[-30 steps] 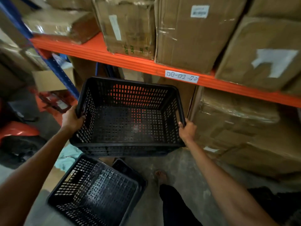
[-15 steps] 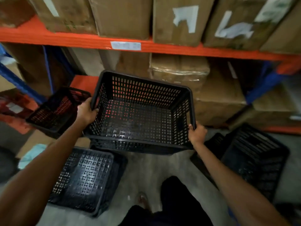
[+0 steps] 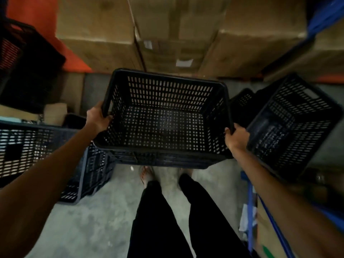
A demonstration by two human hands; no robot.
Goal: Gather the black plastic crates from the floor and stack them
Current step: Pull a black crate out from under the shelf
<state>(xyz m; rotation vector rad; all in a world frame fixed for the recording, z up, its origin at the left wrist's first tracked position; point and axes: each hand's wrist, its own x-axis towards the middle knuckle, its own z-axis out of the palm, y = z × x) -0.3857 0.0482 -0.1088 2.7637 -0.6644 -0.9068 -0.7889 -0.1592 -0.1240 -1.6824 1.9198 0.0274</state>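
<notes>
View has swung right and down over the last second: the shelf beam and its label are out of sight, and the floor, legs (image 3: 178, 216) and feet now fill the lower frame. The held crate (image 3: 163, 120) is carried with the turn, same grip throughout. Left hand (image 3: 97, 120) is clamped on the left rim, fingers curled over the edge; right hand (image 3: 236, 136) is clamped on the right rim near the front corner. Crate is airborne, level, open side up, empty, in front of the cardboard boxes (image 3: 167, 34).

New in view: a tilted crate (image 3: 290, 125) just right of the held one, leaning with another dark crate behind it. The floor crate (image 3: 37, 149) on the left now sits beside the left forearm, and one more crate (image 3: 28, 67) is far left by the orange shelf.

Read: pickup done, now in transit. Target stack likely the right-hand group, but can't confirm. Tilted crate probably needs squaring before nesting.
</notes>
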